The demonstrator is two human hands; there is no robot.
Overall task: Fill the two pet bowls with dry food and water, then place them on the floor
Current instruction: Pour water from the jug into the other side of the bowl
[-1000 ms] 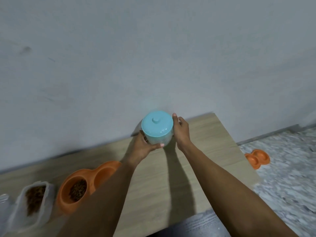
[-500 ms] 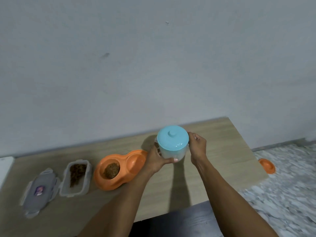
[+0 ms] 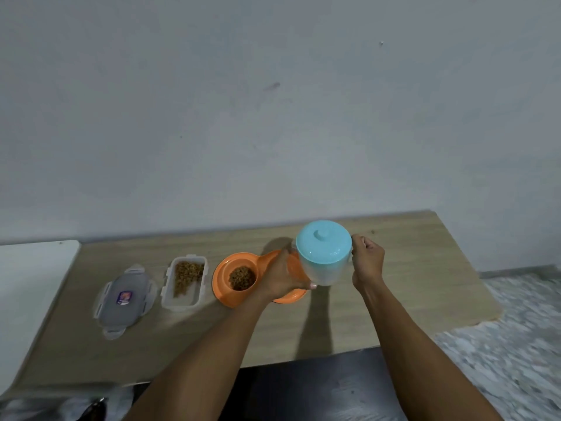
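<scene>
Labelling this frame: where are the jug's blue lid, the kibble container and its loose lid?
blue lid (image 3: 334,247), head view, top beside knob.
kibble container (image 3: 182,300), head view, bare near end.
loose lid (image 3: 124,298), head view, its label.

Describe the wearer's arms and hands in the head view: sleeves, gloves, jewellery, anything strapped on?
The left forearm and the right forearm are bare down to the bottom of the frame, with no sleeve or cuff in view. The left hand and the right hand are ungloved. No watch, band, tape, marker or cable shows on either wrist. No ring shows, though some fingers are hidden.
</scene>
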